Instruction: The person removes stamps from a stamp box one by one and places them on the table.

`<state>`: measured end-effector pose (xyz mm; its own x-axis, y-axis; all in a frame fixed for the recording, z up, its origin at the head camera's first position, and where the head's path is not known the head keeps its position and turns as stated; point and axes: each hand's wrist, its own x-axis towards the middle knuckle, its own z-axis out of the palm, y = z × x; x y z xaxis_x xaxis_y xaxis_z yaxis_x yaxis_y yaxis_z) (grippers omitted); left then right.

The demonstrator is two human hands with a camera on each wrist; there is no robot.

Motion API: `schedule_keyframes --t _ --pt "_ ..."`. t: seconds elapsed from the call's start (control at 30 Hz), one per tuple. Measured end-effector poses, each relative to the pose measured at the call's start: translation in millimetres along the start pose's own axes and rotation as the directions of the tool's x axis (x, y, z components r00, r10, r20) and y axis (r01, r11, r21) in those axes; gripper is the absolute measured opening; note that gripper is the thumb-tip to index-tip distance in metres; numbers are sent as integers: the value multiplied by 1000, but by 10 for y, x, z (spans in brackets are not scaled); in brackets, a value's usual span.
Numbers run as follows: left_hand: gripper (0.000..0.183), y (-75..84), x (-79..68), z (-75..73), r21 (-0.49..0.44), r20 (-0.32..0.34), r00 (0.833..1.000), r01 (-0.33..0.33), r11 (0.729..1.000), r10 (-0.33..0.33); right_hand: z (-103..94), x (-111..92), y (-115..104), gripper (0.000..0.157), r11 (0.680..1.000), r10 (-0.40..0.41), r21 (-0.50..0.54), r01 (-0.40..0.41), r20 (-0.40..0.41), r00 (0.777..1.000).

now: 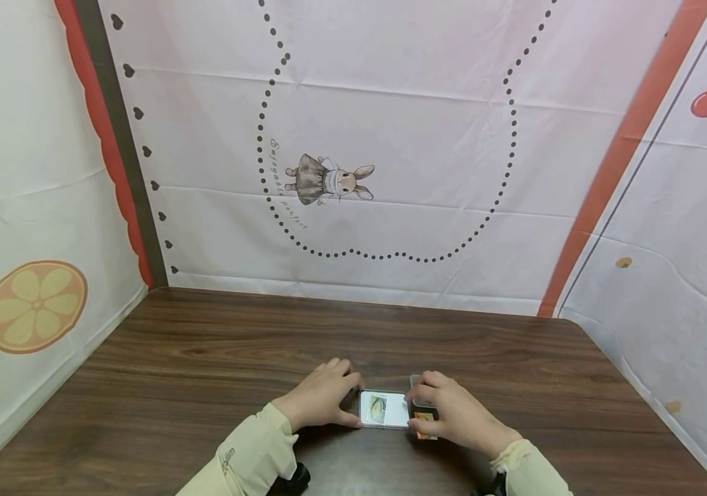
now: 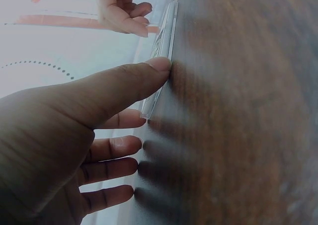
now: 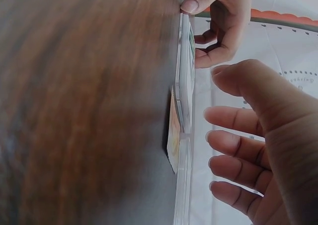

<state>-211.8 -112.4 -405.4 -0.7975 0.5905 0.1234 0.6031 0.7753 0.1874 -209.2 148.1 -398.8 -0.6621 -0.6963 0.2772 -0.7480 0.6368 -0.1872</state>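
A flat clear case (image 1: 398, 409) lies on the table with a white insert and a small stamp-like picture (image 1: 378, 409) in it. My left hand (image 1: 323, 394) holds the case's left end, thumb at the near corner and index finger at the far one; its other fingers (image 2: 112, 170) are spread. My right hand (image 1: 460, 413) hovers by the case's right end, and its loosely bent fingers (image 3: 233, 143) are apart from it in the right wrist view. Partly under that hand are a small orange picture card (image 1: 425, 427) and another clear plastic piece (image 1: 416, 383).
The dark wood-grain table (image 1: 204, 344) spreads around both hands. A printed cloth (image 1: 390, 138) with a rabbit figure hangs behind it, and more printed cloth stands on both sides. A black object (image 1: 294, 479) shows near the left sleeve.
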Motion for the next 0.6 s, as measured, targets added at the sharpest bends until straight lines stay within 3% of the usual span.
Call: schedule_keyframes --t 0.6 --pt "50 13 -8 -4 7 4 1000 7 1000 -7 9 28 -35 26 998 10 -60 -11 -14 1000"
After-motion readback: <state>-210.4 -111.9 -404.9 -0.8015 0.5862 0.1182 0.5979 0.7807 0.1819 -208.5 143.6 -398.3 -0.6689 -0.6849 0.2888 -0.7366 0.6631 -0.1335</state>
